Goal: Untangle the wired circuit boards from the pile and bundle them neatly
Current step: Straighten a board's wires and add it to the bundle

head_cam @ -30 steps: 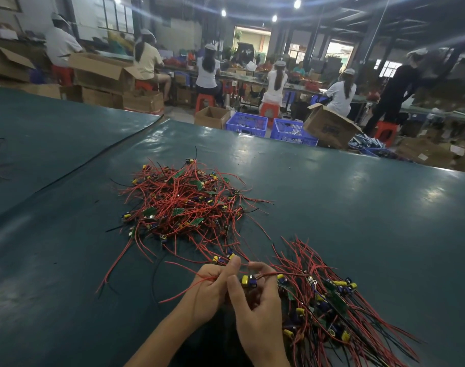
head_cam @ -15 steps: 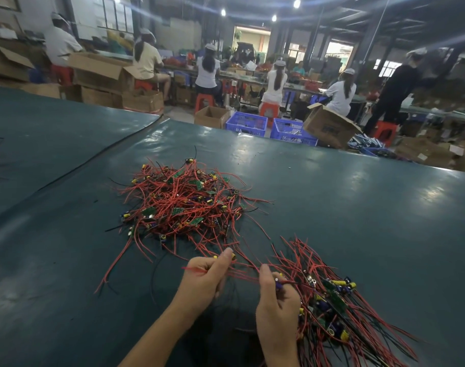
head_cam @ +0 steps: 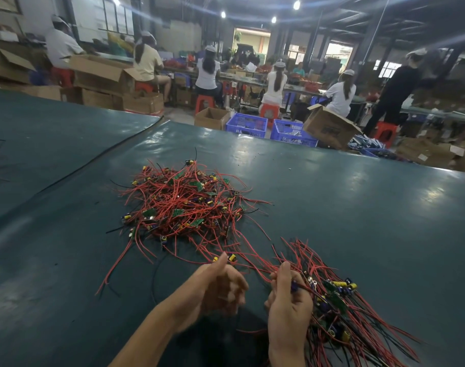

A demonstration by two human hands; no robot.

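Left hand (head_cam: 220, 290) blurred; right hand (head_cam: 289, 313) grips half-hidden bundle (head_cam: 340, 303).

Factory assembly hall: capped workers (head_cam: 276, 82) on red stools (head_cam: 268, 112) at long green-covered tables (head_cam: 345, 197), cardboard boxes (head_cam: 211, 118), blue plastic crates (head_cam: 246, 125), bare ceiling lamps (head_cam: 296, 5), dark roof beams (head_cam: 411, 21).

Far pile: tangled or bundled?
Tangled: the far pile has red wires crossing every way, green boards scattered through it.

Seated workers (head_cam: 206, 72), cardboard boxes (head_cam: 329, 127) and blue crates (head_cam: 246, 125) beyond the table (head_cam: 358, 207).
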